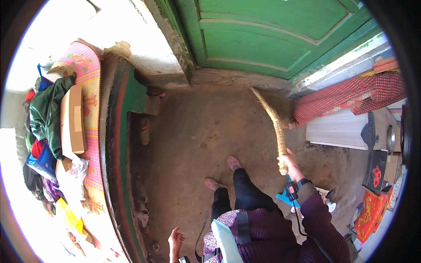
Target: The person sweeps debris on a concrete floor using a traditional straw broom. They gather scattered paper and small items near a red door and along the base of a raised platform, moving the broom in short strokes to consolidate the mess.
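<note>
My right hand (288, 163) grips a bound straw broom (277, 126) near its lower end in the picture. The broom's thin far tip reaches towards the foot of the green wooden door (250, 42). Whether that tip touches the floor, I cannot tell. Low in the view, my left hand (176, 239) hangs beside my body with its fingers loosely bent and apart, holding nothing. Partly hidden behind my right wrist is a blue plastic dustpan (283, 197), with small litter (324, 194) around it on the dirt-stained floor (184, 157).
A raised platform with a patterned mat (91, 115) runs along the left, bearing a cardboard box (73, 121) and a dark green garment (49, 108). A clog (144, 131) lies beside its base. At right are a red patterned cloth (335, 95) and a white cabinet (337, 128).
</note>
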Motion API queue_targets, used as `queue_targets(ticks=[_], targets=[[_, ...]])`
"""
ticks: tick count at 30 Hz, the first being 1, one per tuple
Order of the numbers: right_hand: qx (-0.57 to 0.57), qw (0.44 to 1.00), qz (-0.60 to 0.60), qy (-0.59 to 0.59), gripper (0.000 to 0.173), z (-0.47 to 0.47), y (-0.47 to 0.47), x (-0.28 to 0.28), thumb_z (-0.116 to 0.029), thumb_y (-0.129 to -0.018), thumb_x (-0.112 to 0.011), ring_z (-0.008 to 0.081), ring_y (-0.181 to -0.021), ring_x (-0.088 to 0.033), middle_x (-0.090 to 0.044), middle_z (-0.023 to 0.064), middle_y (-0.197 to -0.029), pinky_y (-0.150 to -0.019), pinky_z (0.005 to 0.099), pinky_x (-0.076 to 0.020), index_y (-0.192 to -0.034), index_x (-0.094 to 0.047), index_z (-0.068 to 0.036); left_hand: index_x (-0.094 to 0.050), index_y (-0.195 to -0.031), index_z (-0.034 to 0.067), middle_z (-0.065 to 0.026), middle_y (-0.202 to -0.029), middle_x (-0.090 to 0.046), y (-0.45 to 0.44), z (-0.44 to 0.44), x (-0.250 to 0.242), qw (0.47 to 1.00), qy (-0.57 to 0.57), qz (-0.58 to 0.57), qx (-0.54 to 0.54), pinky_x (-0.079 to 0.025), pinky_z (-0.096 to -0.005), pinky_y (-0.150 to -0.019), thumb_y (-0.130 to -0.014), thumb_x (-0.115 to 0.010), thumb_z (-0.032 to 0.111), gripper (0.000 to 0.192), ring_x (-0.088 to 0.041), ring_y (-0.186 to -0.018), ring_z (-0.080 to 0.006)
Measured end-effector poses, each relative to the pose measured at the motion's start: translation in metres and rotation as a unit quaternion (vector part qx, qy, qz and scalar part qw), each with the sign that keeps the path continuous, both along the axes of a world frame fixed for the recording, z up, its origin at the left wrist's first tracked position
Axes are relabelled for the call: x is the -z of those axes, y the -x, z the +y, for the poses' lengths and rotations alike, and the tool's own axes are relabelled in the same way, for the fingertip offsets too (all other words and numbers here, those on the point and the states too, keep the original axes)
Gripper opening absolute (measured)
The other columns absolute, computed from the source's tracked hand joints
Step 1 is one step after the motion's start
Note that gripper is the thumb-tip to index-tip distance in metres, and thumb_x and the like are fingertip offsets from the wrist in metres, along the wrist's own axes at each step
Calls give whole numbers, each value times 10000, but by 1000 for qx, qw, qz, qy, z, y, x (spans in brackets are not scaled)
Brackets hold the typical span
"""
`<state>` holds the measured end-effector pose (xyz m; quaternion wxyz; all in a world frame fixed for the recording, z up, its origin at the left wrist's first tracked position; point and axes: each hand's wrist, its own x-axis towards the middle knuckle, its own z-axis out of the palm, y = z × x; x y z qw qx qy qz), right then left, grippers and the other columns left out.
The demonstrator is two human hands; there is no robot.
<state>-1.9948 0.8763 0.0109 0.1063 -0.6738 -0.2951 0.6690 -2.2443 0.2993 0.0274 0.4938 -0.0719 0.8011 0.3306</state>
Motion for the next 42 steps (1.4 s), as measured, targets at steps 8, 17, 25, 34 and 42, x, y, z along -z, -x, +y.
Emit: queue_targets(ticks=[8,17,25,34,42], targets=[[186,976,110,40,186,42,-62,-6,-226,-771,-618,72,-401,-444,-492,10,-601,-324,201,-339,-783,-493,-89,-503,-1204,69,-65,-769,-573,7,22,1,1000,-10,-11,28,-506,-244,-524,-795,-396,-120,463,-621,-598,-149],[380,907,180,-35,168,60,-134,29,-202,-739,-637,132,-403,-490,-526,41,-562,-345,220,-400,-716,-491,-122,-500,-1201,60,-60,-763,-570,6,42,6,999,-8,-23,39,-483,-230,-497,-811,-408,-112,437,-611,-573,-134],[306,941,140,-21,194,6,-125,-13,-253,-787,-592,97,-417,-463,-511,25,-602,-345,205,-360,-768,-467,-106,-542,-1163,53,-49,-726,-574,42,69,28,991,-5,-23,133,-493,-226,-493,-806,-454,-83,392,-601,-559,-123],[143,990,10,-15,352,-75,-167,-27,-65,-670,-665,159,-538,-549,-510,37,-686,-482,289,-459,-991,-524,-38,-600,-1070,74,-91,-876,-631,136,258,46,883,-91,192,418,-498,-285,-612,-727,-521,-28,366,-597,-681,-165],[176,982,53,-50,546,-95,-239,-28,-60,-666,-681,160,-580,-555,-530,56,-765,-501,291,-467,-1161,-456,-21,-531,-1165,92,-115,-982,-621,55,509,-39,743,-252,245,570,-456,-383,-837,-706,-618,20,473,-577,-947,-299]])
